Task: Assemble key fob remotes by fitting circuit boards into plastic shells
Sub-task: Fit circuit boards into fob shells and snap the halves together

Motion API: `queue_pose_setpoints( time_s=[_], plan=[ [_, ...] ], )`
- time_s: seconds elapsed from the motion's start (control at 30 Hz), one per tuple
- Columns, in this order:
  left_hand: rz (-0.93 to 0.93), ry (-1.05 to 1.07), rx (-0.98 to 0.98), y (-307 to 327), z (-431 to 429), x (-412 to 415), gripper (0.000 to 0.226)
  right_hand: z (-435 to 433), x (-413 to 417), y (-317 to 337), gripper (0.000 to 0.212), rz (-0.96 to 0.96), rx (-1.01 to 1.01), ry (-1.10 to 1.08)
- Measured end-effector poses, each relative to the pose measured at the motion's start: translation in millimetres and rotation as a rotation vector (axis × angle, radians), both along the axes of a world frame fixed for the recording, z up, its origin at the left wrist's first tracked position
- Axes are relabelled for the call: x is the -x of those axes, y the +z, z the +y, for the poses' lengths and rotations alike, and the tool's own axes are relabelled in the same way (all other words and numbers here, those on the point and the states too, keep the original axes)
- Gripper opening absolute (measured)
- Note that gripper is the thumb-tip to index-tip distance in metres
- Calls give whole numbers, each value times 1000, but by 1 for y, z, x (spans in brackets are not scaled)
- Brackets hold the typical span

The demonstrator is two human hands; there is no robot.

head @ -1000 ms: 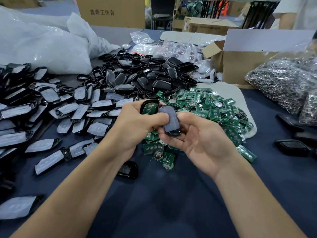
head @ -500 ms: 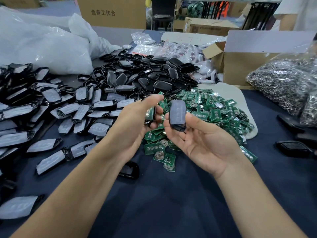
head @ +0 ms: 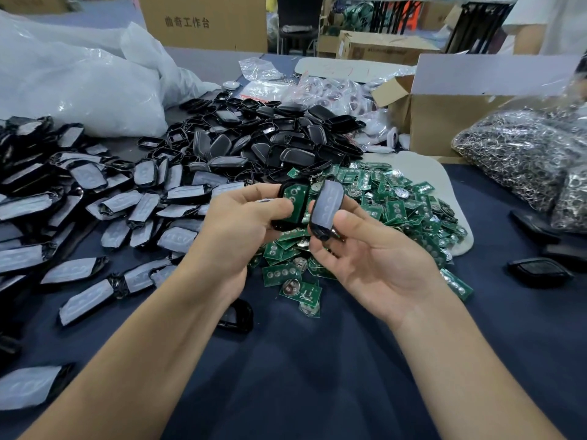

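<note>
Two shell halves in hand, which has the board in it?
The shell half in the left hand: green circuit board shows inside its rim. The cover in the right hand shows only a grey filmed face.

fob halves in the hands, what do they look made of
Left hand: shell, likely glossy black plastic by its sheen, holding a green circuit board. Right hand: cover, black plastic; its dull grey face looks like protective film.
</note>
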State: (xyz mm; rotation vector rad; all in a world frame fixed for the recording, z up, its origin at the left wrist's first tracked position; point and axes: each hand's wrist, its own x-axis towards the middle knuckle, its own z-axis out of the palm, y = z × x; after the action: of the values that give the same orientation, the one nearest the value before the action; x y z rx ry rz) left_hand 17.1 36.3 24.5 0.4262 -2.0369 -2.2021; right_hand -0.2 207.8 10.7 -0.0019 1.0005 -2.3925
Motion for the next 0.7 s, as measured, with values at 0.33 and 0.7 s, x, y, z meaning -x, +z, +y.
queue_pose_setpoints(
  time_s=[0.33,0.7],
  plan=[
    [-13,-5,-44,3,-3,0,8,-5,-2,0,46,43,-34,-38],
    [56,43,48,0,-3,1,13,-4,-2,2,30,40,-35,-63]
  ],
)
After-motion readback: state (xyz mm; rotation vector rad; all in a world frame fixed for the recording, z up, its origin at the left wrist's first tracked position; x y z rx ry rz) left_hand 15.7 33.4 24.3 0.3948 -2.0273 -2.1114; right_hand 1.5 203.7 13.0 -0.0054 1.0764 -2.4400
